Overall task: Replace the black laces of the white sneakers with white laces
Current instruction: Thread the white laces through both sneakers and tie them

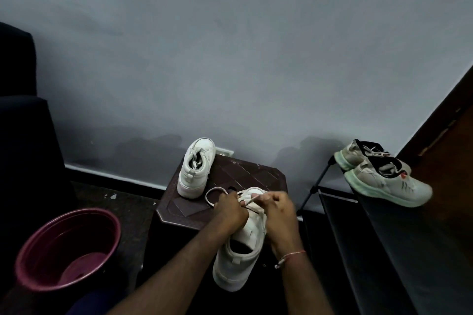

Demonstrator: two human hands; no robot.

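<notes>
Sneakers are what this job is about, and I count two white ones, both on one dark stool (256, 174). Starting at the left, one red tub (67, 248) sits on the floor. Next comes the stool. The far sneaker (195, 166) stands at its back left corner, heel toward the person, and I think its lace is white. No black lace shows on either white sneaker.

Then comes one white lace (210, 195), looping out onto the stool top. The left hand (230, 210) has its fingers curled round that lace, just over the front of the near sneaker (240, 250). This sneaker lies at the front edge of the stool, heel toward the person, between the two hands. The right hand (279, 212) is close beside the left, and its fingers pinch the end of the lace. One thin band (291, 256) is tied on that wrist.

The lace looks soft, light and floppy, so I think it will twist if held in the middle. The best place to hold it is by the tip, so it can go into a hole. The sneaker looks light with a stiff sole. A grip on its side should keep it from sliding.

Far right, two grey shoes (389, 184) rest on one rack (371, 225).
</notes>
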